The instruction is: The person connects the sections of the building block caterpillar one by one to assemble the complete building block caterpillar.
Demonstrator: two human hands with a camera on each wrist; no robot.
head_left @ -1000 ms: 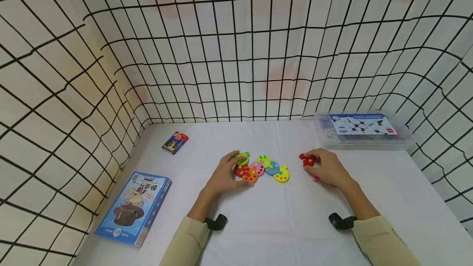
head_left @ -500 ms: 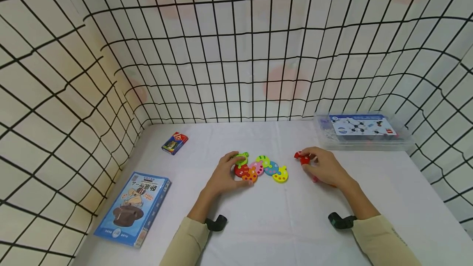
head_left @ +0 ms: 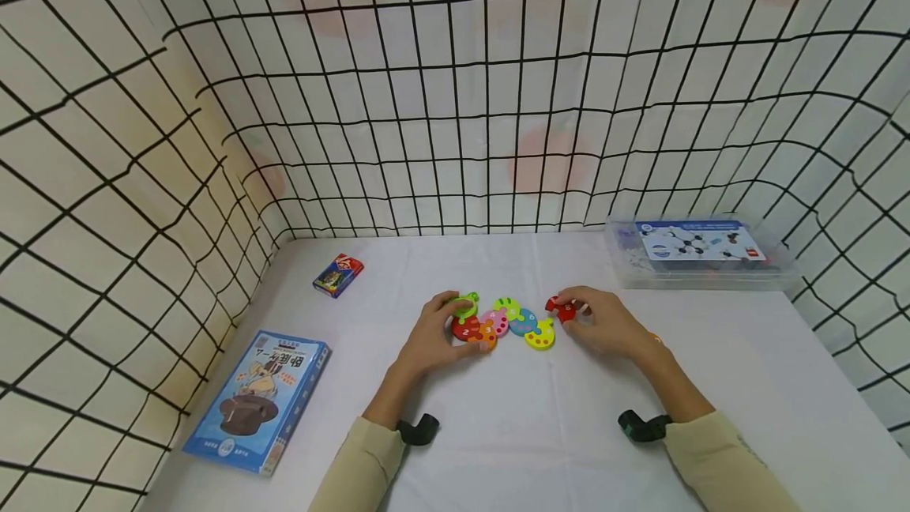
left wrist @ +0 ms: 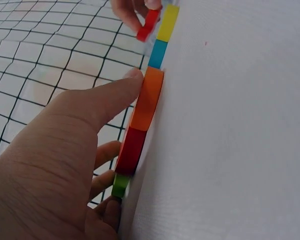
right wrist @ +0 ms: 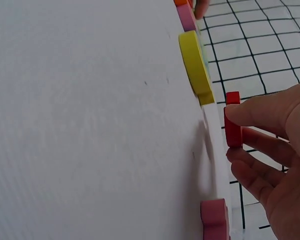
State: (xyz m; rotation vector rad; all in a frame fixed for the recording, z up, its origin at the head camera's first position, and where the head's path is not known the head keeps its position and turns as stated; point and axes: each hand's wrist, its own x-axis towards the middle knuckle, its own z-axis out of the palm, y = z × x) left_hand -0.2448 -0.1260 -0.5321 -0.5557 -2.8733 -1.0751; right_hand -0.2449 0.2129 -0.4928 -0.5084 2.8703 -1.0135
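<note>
A row of flat, numbered, colourful puzzle pieces lies joined in a wavy line on the white cloth. My left hand [head_left: 432,338] grips its left end, thumb at the orange piece [left wrist: 148,100] and fingers round the red piece [left wrist: 131,151] and green head piece [left wrist: 120,185]. Pink, green and blue pieces follow, ending in a yellow piece [head_left: 540,335] at the right. My right hand [head_left: 604,328] pinches a loose red piece [right wrist: 233,129] between thumb and fingers, just right of the yellow one, raised off the cloth in the right wrist view.
A pink piece [right wrist: 214,220] lies below my right hand, and an orange bit [head_left: 656,337] shows beside that wrist. A blue box [head_left: 257,401] is at left, a small card box [head_left: 337,275] behind it. A clear plastic case [head_left: 700,275] stands back right, before the wire grid.
My right hand has moved left with the red piece, bringing it close to the yellow end piece and uncovering the orange bit by the wrist. My left hand stays in place.
</note>
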